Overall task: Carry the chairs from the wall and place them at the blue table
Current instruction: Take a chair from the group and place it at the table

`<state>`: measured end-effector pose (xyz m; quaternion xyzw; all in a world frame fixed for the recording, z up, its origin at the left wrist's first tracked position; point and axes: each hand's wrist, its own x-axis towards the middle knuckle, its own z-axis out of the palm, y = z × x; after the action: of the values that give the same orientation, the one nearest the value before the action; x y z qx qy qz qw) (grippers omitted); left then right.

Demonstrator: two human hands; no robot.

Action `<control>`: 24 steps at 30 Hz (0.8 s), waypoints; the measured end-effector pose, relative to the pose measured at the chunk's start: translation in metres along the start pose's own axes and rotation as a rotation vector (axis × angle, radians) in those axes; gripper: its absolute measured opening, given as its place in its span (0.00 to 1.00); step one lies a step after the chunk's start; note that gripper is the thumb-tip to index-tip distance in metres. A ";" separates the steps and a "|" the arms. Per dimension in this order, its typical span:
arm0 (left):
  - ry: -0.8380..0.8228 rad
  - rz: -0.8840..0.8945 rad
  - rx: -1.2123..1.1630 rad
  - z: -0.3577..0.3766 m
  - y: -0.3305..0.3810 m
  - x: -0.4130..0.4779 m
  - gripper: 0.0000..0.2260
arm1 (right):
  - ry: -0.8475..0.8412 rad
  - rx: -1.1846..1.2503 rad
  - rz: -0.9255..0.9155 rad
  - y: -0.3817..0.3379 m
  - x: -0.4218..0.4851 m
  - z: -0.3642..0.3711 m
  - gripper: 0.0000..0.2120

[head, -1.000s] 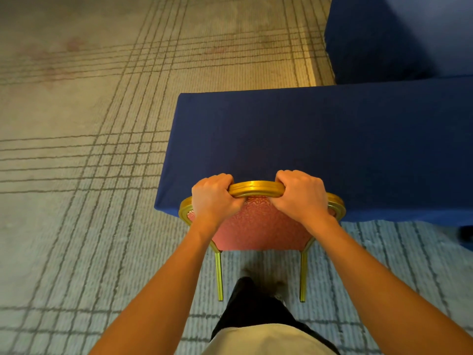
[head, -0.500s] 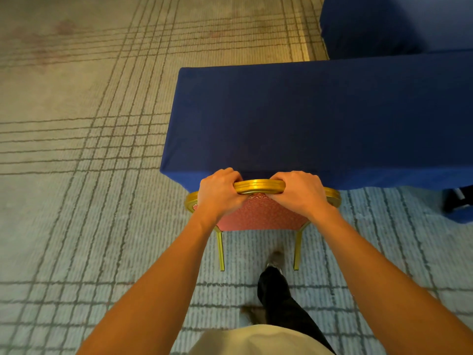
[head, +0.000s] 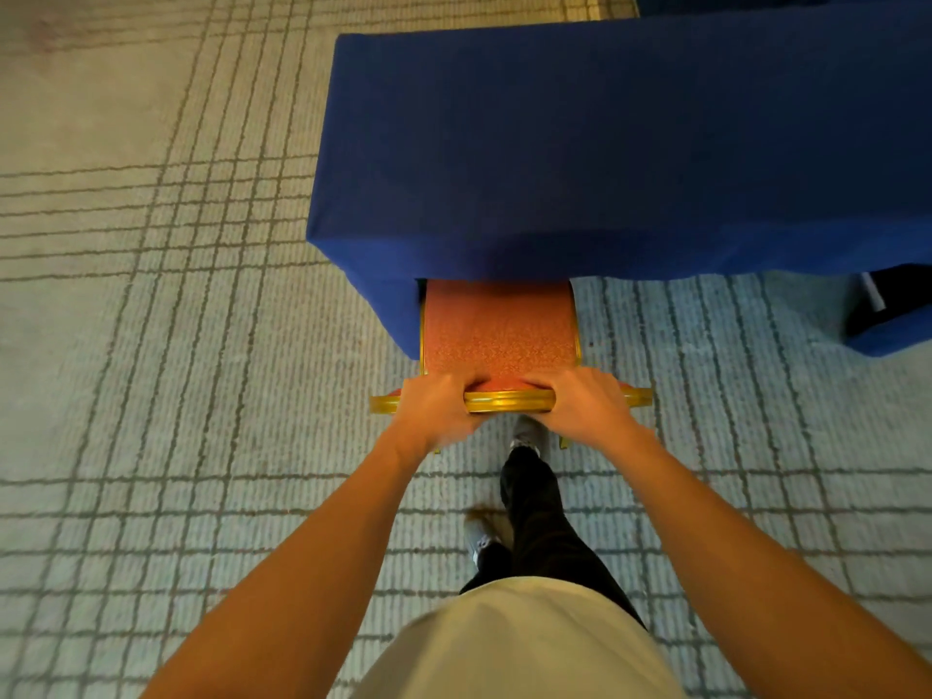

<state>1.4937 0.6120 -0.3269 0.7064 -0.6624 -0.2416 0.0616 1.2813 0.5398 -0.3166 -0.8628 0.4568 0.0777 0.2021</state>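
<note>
Both hands gripped one chair by the top of its back. The left hand (head: 439,406) had its fingers curled over the gold top rail (head: 509,402) from the near side. The right hand (head: 587,403) held the same rail just beside it, and a short stretch of bare gold showed between the two. The rail's ends stuck out past each wrist.

The chair (head: 499,335) faced away from the person, its red patterned seat edged in gold along both sides. The far end of the seat was hidden under the hanging edge of the blue cloth, close to the near left corner of the blue surface (head: 605,143). Only small gold bits of the rear legs showed below the wrists, and whether they touched the floor could not be told.

Grey lines crossed the pale carpet (head: 151,345) in a grid. One dark trouser leg (head: 534,512) reached forward, its grey shoe (head: 527,433) just behind the chair back, between the two rear legs. A pale shirt (head: 519,643) filled the bottom of the view. At the right, a dark object (head: 892,295) with a pale strip on it sat under the cloth's edge; what it was could not be made out.
</note>
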 end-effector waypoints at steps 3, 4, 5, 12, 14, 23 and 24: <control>-0.025 0.037 -0.026 0.024 0.004 -0.029 0.20 | -0.038 0.029 -0.033 -0.002 -0.027 0.024 0.27; -0.024 0.044 -0.026 0.028 0.005 -0.034 0.21 | -0.038 0.044 -0.031 -0.003 -0.033 0.028 0.27; -0.025 0.041 -0.024 0.030 0.006 -0.037 0.22 | -0.026 0.054 -0.026 -0.004 -0.036 0.031 0.27; -0.080 -0.021 -0.067 0.017 0.015 -0.044 0.19 | -0.065 0.202 0.001 0.000 -0.043 0.025 0.26; 0.018 -0.089 -0.194 0.024 0.019 -0.054 0.19 | -0.040 0.306 0.037 0.000 -0.052 0.028 0.24; 0.246 -0.266 -0.832 0.029 0.034 -0.102 0.08 | 0.073 0.927 0.187 0.002 -0.088 0.029 0.11; 0.278 -0.281 -0.849 0.026 0.038 -0.106 0.06 | 0.090 0.984 0.196 -0.001 -0.092 0.024 0.10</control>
<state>1.4478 0.7161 -0.3064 0.7272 -0.3883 -0.4003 0.4001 1.2310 0.6202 -0.3090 -0.6210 0.5264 -0.1653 0.5567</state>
